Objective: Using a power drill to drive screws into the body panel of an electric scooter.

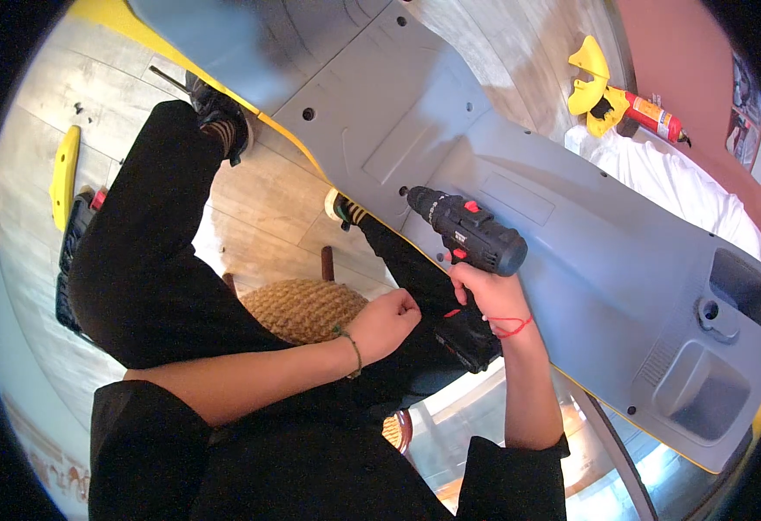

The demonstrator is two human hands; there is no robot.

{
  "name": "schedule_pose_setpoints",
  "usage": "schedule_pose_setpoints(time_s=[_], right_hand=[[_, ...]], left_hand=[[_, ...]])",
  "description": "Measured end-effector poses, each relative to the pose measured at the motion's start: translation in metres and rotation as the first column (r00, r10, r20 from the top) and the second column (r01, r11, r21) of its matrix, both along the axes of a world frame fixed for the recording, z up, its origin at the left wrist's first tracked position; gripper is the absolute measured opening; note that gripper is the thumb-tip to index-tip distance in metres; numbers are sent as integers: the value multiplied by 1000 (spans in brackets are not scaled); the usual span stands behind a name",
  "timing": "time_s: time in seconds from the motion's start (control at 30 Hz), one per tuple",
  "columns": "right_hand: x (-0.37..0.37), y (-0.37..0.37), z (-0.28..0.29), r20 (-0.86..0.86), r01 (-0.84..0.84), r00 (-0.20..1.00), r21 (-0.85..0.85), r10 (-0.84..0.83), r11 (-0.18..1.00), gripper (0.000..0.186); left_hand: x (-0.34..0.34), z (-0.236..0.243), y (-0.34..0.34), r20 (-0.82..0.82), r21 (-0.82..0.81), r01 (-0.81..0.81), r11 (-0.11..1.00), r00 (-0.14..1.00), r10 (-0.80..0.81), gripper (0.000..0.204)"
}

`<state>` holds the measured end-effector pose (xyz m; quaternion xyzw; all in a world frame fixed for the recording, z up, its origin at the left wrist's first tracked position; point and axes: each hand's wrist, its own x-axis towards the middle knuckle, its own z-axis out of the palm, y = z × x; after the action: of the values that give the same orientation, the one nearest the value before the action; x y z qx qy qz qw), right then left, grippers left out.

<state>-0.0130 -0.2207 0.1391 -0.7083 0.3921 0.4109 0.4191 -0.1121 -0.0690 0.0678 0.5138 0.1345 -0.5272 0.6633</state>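
Observation:
My right hand (490,293) grips a black cordless drill (467,230) with red switches by its handle. The drill's chuck points up and left, with its tip by a hole near the edge of a large grey-blue plastic panel (563,252). Yellow trim (289,139) runs along that edge, and several other holes dot the panel. Over my lap, my left hand (385,323) is closed, its fingers curled; whatever may be inside is hidden. Below my right hand, the drill's battery base (467,343) shows in front of my dark clothing.
Behind my left hand is a woven stool (302,308). A yellow curved part (65,178) and a black case (72,260) lie on the left floor. Far right are another yellow part (598,91), a red fire extinguisher (652,116) and white cloth (658,178).

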Motion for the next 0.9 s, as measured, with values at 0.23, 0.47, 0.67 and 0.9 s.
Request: schedule_pose_setpoints(time_s=[0.23, 0.47, 0.67, 0.9], right_hand=[[5, 4, 4, -40, -61, 997, -30, 60, 998, 17], [2, 5, 2, -49, -31, 998, -57, 28, 998, 18], [2, 8, 2, -48, -45, 998, -69, 42, 997, 21], [9, 8, 3, -66, -29, 997, -31, 27, 999, 23]], left_hand=[[1, 5, 0, 30, -31, -24, 999, 999, 25, 22], [3, 8, 1, 24, -42, -31, 999, 999, 32, 22], [-3, 12, 2, 39, -28, 1, 1000, 999, 0, 22], [0, 14, 1, 41, -27, 22, 999, 999, -21, 22]])
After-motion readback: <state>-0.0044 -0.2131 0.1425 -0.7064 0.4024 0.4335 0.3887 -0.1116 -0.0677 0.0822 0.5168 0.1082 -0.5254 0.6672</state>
